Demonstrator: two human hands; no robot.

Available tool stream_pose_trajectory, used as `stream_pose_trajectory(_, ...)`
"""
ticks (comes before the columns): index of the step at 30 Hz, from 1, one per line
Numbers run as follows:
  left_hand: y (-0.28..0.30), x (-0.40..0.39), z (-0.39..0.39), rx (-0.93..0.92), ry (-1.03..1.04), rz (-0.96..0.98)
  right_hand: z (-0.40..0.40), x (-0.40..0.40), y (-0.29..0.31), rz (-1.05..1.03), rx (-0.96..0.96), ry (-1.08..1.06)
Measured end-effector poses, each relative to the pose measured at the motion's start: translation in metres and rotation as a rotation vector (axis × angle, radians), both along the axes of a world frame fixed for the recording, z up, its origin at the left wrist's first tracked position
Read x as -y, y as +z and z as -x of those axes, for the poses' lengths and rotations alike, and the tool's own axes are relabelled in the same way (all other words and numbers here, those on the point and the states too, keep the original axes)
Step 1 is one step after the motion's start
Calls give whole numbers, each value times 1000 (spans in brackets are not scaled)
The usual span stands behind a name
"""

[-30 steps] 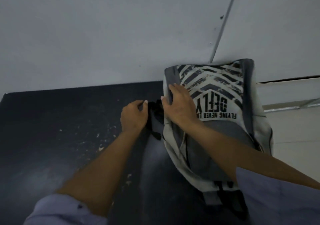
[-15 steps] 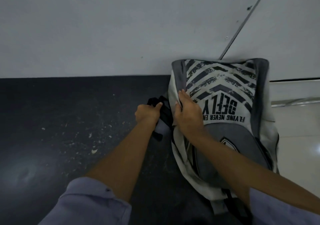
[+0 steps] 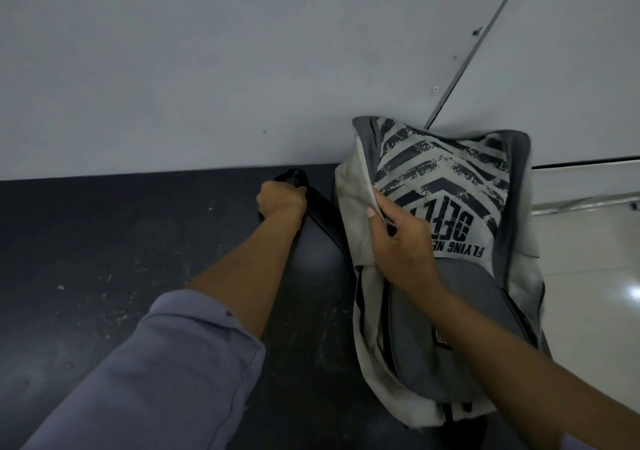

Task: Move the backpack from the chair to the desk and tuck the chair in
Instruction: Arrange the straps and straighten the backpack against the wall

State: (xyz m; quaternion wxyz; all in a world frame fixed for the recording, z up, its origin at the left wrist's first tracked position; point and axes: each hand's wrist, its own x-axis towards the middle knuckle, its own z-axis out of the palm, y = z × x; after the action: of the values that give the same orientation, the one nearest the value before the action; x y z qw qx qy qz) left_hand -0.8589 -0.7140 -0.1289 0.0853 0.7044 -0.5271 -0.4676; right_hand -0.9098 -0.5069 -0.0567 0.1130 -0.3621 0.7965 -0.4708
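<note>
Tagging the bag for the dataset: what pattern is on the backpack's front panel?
Dark distressed chevron stripes on off-white, with grey trim, on the backpack. Head view, the only one.

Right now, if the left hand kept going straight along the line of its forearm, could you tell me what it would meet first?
Probably the wall: the left hand, fingers closed on the black strap, points across the desk toward it.

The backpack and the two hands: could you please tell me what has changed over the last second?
The left hand, closed on the black strap, has drawn it out leftward, away from the backpack, so a gap now shows between the hands. The right hand has gone from lying flat to pinching the pale fabric at the bag's left edge. The backpack stays lying on the dark desk against the wall.
</note>
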Motion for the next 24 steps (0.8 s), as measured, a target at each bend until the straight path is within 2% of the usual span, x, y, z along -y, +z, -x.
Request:
stream_pose_trajectory(3,8,-3,24,-26,-61,-22,3,-1,3,-11,22,27)
stream_pose_trajectory(6,8,-2,41,-227,-98,-155,4,-1,-1,-13,2,53)
stream_pose_trajectory(9,7,-2,43,-390,-34,-307,4,1,-8,-41,-30,104)
stream_pose_trajectory(14,16,-12,31,-393,-72,-284,-1,7,-17,-140,-20,156)
stream_pose_trajectory(17,32,-29,22,-266,-174,-96,-1,4,-12,-180,-3,177)
stream_pose_trajectory(24,77,-102,-17,-167,-397,506,13,-38,6,-175,-95,131)
